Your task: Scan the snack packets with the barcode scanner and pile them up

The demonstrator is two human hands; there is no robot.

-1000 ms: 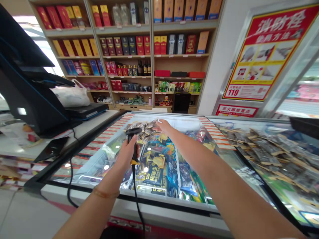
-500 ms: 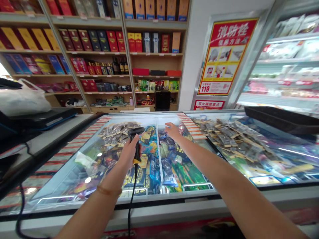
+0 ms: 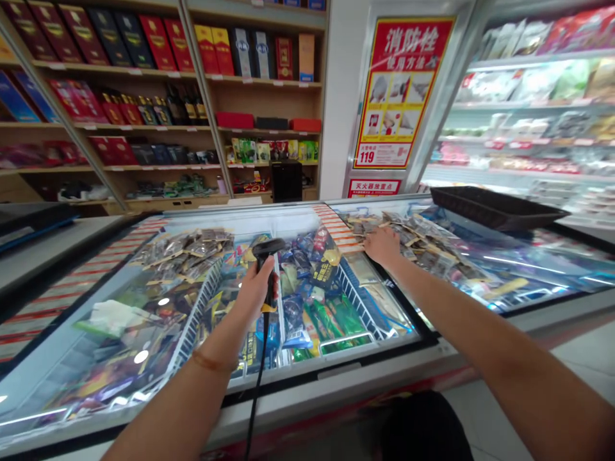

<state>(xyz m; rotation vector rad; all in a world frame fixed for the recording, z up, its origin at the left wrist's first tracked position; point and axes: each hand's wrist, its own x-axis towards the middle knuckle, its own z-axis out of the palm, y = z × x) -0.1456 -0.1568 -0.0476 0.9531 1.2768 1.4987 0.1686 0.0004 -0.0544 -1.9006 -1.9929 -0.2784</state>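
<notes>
In my left hand (image 3: pixel 254 285) is a black handheld barcode scanner (image 3: pixel 268 246), held upright above the freezer baskets, its cord hanging down. My right hand (image 3: pixel 383 246) rests with bent fingers at the dark edge of the right glass freezer lid (image 3: pixel 408 304), beside a pile of small flat packets (image 3: pixel 430 240); its fingertips are partly hidden. Below the scanner lie colourful frozen-food packs in white wire baskets (image 3: pixel 355 298), including green packs (image 3: pixel 331 320) and a dark pack with yellow print (image 3: pixel 324 272).
More flat packets (image 3: pixel 187 246) lie on the left glass lid. A black tray (image 3: pixel 494 205) stands on the freezer at right. Red-striped label strips (image 3: pixel 339 227) run across the top. Behind are shelves of boxes (image 3: pixel 156 41) and a lit display fridge (image 3: pixel 523 128).
My right hand has moved from above the middle basket rightward to the right lid's edge. The view has shifted right and slightly down. My left hand still holds the scanner.
</notes>
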